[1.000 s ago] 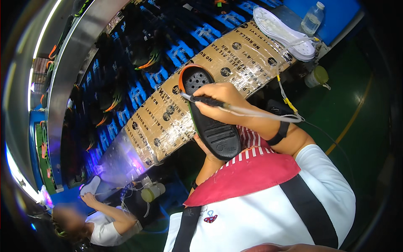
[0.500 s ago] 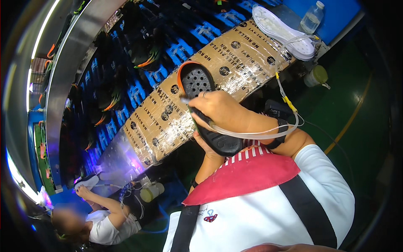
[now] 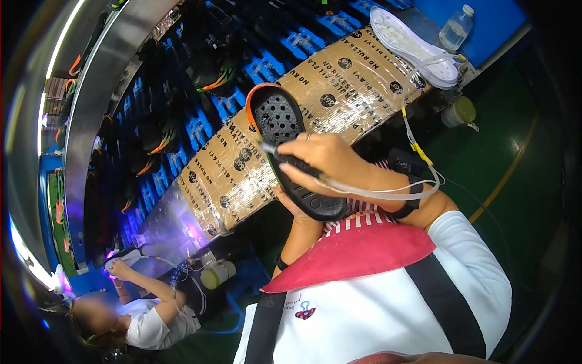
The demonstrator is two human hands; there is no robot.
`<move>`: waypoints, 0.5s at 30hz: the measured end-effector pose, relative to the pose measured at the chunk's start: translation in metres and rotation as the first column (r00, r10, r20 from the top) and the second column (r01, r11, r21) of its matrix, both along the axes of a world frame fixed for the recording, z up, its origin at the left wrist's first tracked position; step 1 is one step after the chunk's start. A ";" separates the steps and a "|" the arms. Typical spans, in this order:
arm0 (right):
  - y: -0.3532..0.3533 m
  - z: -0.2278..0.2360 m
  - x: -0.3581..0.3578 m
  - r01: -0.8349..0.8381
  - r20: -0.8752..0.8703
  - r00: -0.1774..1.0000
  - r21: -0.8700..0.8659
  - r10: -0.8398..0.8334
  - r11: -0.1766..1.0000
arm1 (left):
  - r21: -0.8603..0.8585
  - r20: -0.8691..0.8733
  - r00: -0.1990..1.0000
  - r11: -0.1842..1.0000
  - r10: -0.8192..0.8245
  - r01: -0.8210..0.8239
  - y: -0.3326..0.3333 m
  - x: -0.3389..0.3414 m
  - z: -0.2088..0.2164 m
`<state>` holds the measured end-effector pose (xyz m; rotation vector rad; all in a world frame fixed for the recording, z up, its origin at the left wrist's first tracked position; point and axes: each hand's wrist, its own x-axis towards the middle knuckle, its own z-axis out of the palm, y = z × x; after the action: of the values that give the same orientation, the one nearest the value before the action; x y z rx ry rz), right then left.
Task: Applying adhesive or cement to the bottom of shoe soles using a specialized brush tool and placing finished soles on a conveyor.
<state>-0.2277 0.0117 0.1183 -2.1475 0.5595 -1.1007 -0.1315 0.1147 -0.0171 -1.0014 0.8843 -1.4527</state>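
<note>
A black shoe sole (image 3: 277,116) with a perforated forefoot and an orange rim at the toe is tilted over the cardboard-covered bench edge. My left hand (image 3: 296,208) grips it from beneath near the heel; most of those fingers are hidden by the sole. In my right hand (image 3: 330,159) is a dark-handled brush (image 3: 298,165) fed by a clear tube. Its pale tip lies at the sole's left edge, around the middle of its length. The tube (image 3: 388,196) loops back along my right forearm.
A white sole (image 3: 412,45) lies on the bench's (image 3: 242,155) far right end, beside a clear bottle (image 3: 456,28). A lidded tub (image 3: 459,111) hangs near it. Beyond the bench, dark shoe parts ride on blue holders (image 3: 264,67). Another person (image 3: 154,321) works at lower left.
The brush tip has shifted slightly left and stays by the sole's edge. The sole has moved a little up and left with my hands. The other person's hands have moved slightly.
</note>
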 end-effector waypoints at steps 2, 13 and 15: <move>-0.006 0.010 -0.002 0.143 0.040 0.989 -0.018 -0.143 0.990 | 0.152 0.988 0.010 0.935 -0.157 -0.320 -0.005 -0.003 0.007; -0.024 0.007 0.010 0.040 0.034 0.999 -0.023 -0.039 0.999 | 0.120 0.992 0.011 0.945 -0.123 -0.303 -0.005 -0.002 0.007; -0.025 0.012 0.002 0.029 0.083 0.996 0.084 -0.036 0.996 | 0.136 0.989 -0.007 0.932 -0.147 -0.335 -0.002 -0.001 0.006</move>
<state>-0.2253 -0.0138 0.1298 -2.0175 0.5928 -1.1593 -0.1327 0.1124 -0.0111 0.4636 -0.1266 -1.3454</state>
